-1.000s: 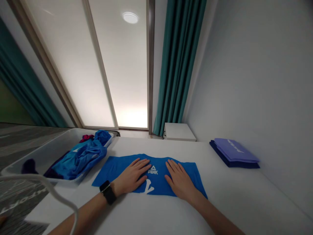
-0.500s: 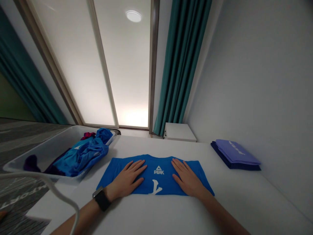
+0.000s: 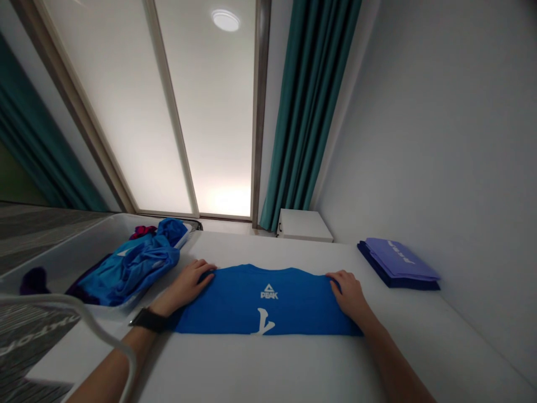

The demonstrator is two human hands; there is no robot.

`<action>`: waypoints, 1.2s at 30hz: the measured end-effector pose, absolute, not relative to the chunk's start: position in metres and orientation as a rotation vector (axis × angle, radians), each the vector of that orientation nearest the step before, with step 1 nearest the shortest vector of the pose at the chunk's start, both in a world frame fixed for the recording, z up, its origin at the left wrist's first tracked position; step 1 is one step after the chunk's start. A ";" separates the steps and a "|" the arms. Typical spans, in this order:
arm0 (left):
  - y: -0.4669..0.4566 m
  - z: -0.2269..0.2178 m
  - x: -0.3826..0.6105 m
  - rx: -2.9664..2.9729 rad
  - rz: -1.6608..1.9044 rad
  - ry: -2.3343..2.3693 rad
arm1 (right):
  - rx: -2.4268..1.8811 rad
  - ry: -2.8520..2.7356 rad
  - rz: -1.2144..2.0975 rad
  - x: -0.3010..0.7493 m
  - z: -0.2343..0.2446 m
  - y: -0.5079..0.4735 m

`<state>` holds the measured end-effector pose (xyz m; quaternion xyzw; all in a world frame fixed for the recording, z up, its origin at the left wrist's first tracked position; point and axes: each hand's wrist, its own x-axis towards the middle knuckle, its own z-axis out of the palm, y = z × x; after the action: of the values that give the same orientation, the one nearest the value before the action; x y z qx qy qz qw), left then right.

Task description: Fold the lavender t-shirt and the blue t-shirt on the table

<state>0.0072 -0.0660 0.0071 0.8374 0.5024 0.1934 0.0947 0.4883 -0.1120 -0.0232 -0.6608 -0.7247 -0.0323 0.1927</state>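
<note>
Head cam | left hand (image 3: 184, 285) curled against one edge of a blue PEAK T-shirt (image 3: 264, 302), right hand (image 3: 350, 294) cupped on the opposite edge, can't tell if either's really gripping | shirt lies flat on the white surface (image 3: 268, 366) | white tray (image 3: 62, 252) of blue clothes (image 3: 130, 268) just left, folded purple garments (image 3: 398, 263) off right

White plastic tray (image 3: 71, 246) of crumpled clothes (image 3: 130, 268), folded purple garments (image 3: 398, 260), teal curtain (image 3: 310, 112)
</note>
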 end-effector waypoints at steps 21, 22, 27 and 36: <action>-0.060 0.011 0.027 2.515 0.587 1.568 | -1.930 -2.117 -0.047 0.452 -0.017 -0.115; -0.059 0.010 0.026 2.501 0.597 1.563 | -1.934 -2.109 -0.017 0.453 -0.018 -0.115; -0.054 0.007 0.019 2.416 0.637 1.498 | -1.902 -2.087 0.094 0.460 -0.018 -0.113; -0.055 0.018 0.022 2.382 0.620 1.461 | -1.754 -2.054 0.244 0.460 -0.012 -0.111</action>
<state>0.0222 -0.0547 0.0180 0.8242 0.5054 0.2144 0.1393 0.4602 -0.1109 -0.0119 -0.6320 -0.7399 0.0880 0.2133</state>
